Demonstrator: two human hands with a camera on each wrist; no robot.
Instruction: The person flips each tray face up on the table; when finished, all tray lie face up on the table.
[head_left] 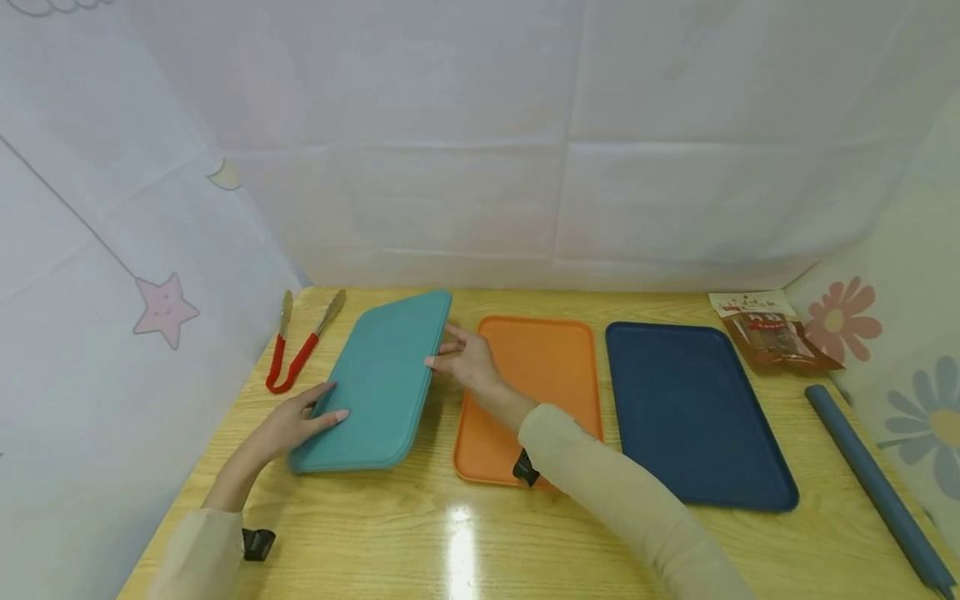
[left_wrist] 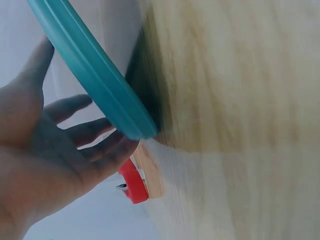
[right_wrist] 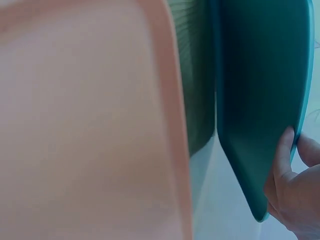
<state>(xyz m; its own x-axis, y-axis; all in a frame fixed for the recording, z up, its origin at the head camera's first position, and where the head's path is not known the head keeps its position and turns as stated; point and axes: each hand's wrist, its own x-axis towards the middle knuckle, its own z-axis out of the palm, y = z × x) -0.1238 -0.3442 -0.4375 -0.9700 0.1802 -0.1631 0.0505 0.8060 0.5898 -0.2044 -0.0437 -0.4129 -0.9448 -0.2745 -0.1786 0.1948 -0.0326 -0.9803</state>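
A teal tray (head_left: 378, 379) is held tilted over the left part of the table, its right side raised higher than its left. My left hand (head_left: 288, 425) grips its left edge, thumb on the upper face. In the left wrist view, the fingers of that hand (left_wrist: 65, 145) lie along the rim of the tray (left_wrist: 95, 70). On the raised right edge, my right hand (head_left: 468, 362) pinches the rim between thumb and fingers. The right wrist view shows this hand (right_wrist: 295, 185) at the edge and the shaded face of the tray (right_wrist: 265, 95).
Red-handled tongs (head_left: 300, 350) lie at the back left. Right of the teal tray are an orange tray (head_left: 543, 362), partly under my right forearm, and a dark blue tray (head_left: 690, 408). A brown snack packet (head_left: 772, 333) and a long grey-blue roll (head_left: 873, 479) lie far right.
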